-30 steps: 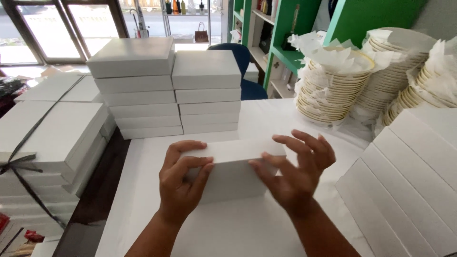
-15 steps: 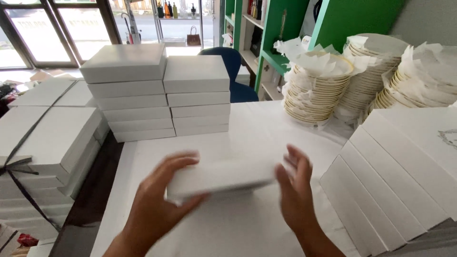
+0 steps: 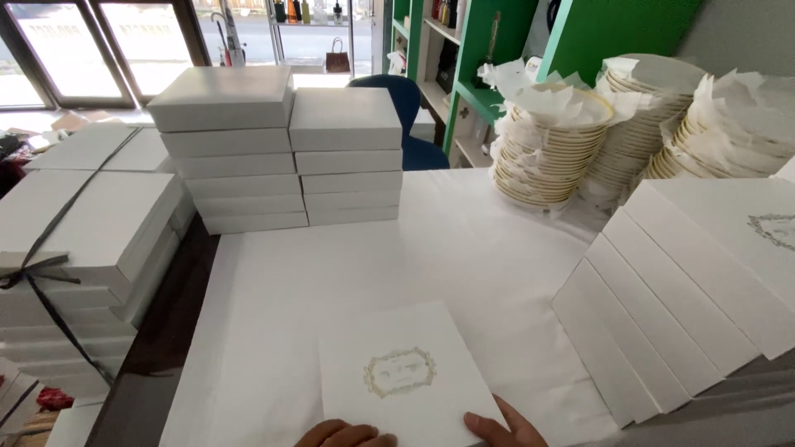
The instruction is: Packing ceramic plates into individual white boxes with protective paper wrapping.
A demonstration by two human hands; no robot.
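Starting at the far left, a bundle of flat white cardboard boxes tied with a dark ribbon (image 3: 91, 223) sits on a dark surface beside the table. Next come 2 stacks of closed pale grey lidded boxes (image 3: 281, 157) standing side by side at the back of the white paper-covered table (image 3: 348, 265); what they hold cannot be seen. Near the front edge, a flat white square box lid with a gold oval emblem (image 3: 402, 377) lies face up on the paper, its corners turned slightly against the table edge. Only fingertips show at the bottom of the view: the left hand (image 3: 344, 434) has its fingers curled at the lid's near edge, touching it, and the right hand (image 3: 505, 430) has a thumb lying on the lid's near right corner. How far either hand is open cannot be told, since the palms are out of frame. Further right, tall piles of cream plates with gold rims, interleaved with white tissue paper (image 3: 546, 149), stand at the back, before a green shelf unit (image 3: 484, 74). At the far right, a fanned row of white flat boxes (image 3: 687, 281) leans in overlapping steps.
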